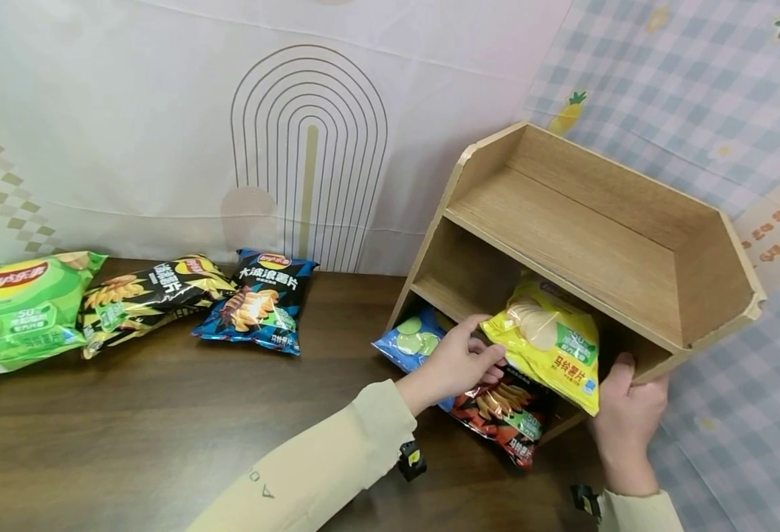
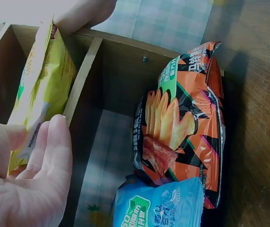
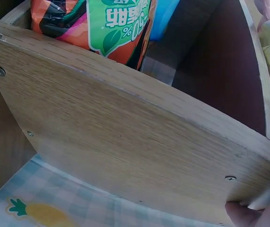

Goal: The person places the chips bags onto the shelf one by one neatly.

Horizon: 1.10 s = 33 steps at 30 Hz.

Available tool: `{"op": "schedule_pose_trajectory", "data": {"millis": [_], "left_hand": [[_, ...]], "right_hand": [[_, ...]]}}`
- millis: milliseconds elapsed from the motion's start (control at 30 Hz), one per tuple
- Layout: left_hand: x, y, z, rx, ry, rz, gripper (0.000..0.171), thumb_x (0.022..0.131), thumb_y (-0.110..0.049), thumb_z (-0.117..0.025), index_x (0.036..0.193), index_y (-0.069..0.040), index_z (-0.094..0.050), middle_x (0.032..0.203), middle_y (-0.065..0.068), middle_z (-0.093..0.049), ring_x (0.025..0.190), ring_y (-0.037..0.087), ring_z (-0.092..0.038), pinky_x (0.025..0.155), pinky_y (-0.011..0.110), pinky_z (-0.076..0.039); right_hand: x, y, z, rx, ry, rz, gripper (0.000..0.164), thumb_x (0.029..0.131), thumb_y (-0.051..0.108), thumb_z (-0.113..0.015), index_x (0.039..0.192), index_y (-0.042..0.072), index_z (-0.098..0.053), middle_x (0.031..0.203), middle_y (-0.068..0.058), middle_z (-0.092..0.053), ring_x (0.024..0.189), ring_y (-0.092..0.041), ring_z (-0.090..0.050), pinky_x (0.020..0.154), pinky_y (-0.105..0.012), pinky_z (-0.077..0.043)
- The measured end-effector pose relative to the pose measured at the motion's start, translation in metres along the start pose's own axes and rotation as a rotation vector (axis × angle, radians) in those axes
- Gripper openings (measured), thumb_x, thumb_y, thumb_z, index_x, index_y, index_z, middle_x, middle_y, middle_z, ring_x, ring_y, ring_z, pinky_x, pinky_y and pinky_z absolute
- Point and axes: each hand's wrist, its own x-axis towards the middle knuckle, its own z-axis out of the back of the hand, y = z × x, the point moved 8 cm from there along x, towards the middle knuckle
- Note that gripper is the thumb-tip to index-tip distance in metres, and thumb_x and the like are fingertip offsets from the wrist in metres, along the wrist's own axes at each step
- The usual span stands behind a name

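Currently: left hand [image 1: 458, 360] is touching yellow bag [image 1: 551, 341], pinch unclear, bag jutting from upper bay [image 1: 470, 270]; right hand [image 1: 631, 414] is gripping shelf [image 1: 589, 199]; red bag [image 1: 504, 408], blue bag [image 1: 411, 341] seemingly stowed below; three bags [image 1: 157, 297] apparently waiting.

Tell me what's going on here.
A person's right hand grips the side of a wooden shelf. The left hand is at a yellow chip bag sticking out of the middle level. A blue bag and a red-black bag stick out below; three more bags lie on the table to the left.
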Motion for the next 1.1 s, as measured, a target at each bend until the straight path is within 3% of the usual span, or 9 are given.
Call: {"op": "schedule_pose_trajectory", "data": {"millis": [167, 300, 433, 600, 733, 867, 1100], "left_hand": [[-0.005, 0.002, 0.008, 0.063, 0.032, -0.021, 0.056, 0.096, -0.022, -0.063, 0.145, -0.019, -0.038, 0.092, 0.012, -0.068, 0.073, 0.021, -0.069, 0.073, 0.042, -0.057], [-0.02, -0.003, 0.026, 0.281, 0.064, -0.09, 0.057, 0.096, -0.038, -0.06, 0.146, -0.025, -0.037, 0.097, 0.0, -0.065, 0.082, 0.012, -0.066, 0.073, 0.032, -0.055], [-0.036, -0.011, 0.049, 0.496, 0.044, -0.161, 0.061, 0.094, -0.046, -0.059, 0.146, -0.025, -0.036, 0.099, -0.009, -0.062, 0.088, 0.005, -0.062, 0.076, 0.027, -0.052], [-0.055, -0.018, 0.084, 0.757, -0.068, -0.202, 0.066, 0.091, -0.053, -0.059, 0.145, -0.022, -0.039, 0.106, -0.005, -0.063, 0.094, 0.009, -0.062, 0.079, 0.029, -0.051], [-0.069, -0.023, 0.115, 0.932, -0.192, -0.192, 0.071, 0.086, -0.062, -0.059, 0.143, -0.024, -0.042, 0.111, -0.005, -0.062, 0.095, 0.01, -0.06, 0.078, 0.033, -0.05], [-0.08, -0.025, 0.139, 1.004, -0.266, -0.167, 0.073, 0.084, -0.066, -0.058, 0.142, -0.025, -0.044, 0.116, -0.004, -0.061, 0.1, 0.012, -0.059, 0.081, 0.037, -0.05], [-0.096, -0.022, 0.17, 1.039, -0.324, -0.124, 0.073, 0.083, -0.067, -0.059, 0.139, -0.023, -0.047, 0.119, -0.001, -0.06, 0.108, 0.017, -0.058, 0.085, 0.04, -0.05]], "right_hand": [[-0.001, -0.001, 0.0, -0.005, 0.0, -0.015, 0.046, 0.094, 0.024, -0.05, 0.134, 0.001, -0.052, 0.124, -0.021, -0.059, 0.104, -0.029, -0.052, 0.093, -0.019, -0.038], [-0.002, -0.001, 0.0, -0.006, -0.004, -0.017, 0.045, 0.094, 0.024, -0.05, 0.133, 0.0, -0.052, 0.122, -0.022, -0.059, 0.103, -0.028, -0.053, 0.094, -0.022, -0.039], [-0.001, -0.001, 0.001, -0.011, -0.023, -0.015, 0.044, 0.094, 0.023, -0.05, 0.13, -0.002, -0.054, 0.119, -0.023, -0.06, 0.099, -0.026, -0.052, 0.094, -0.024, -0.04], [0.0, -0.003, 0.001, -0.015, -0.022, -0.021, 0.044, 0.094, 0.023, -0.051, 0.13, -0.001, -0.054, 0.12, -0.022, -0.06, 0.1, -0.023, -0.052, 0.093, -0.022, -0.04], [0.0, -0.004, 0.0, -0.004, -0.005, -0.019, 0.045, 0.094, 0.023, -0.05, 0.134, 0.002, -0.052, 0.124, -0.02, -0.059, 0.105, -0.022, -0.053, 0.093, -0.018, -0.037], [0.001, -0.004, -0.001, -0.001, -0.006, -0.021, 0.044, 0.094, 0.023, -0.05, 0.133, 0.003, -0.053, 0.123, -0.021, -0.059, 0.104, -0.022, -0.052, 0.095, -0.02, -0.038], [0.0, -0.002, -0.001, 0.006, -0.001, -0.018, 0.043, 0.094, 0.022, -0.049, 0.134, 0.005, -0.053, 0.121, -0.022, -0.059, 0.1, -0.016, -0.051, 0.091, -0.018, -0.037]]}}
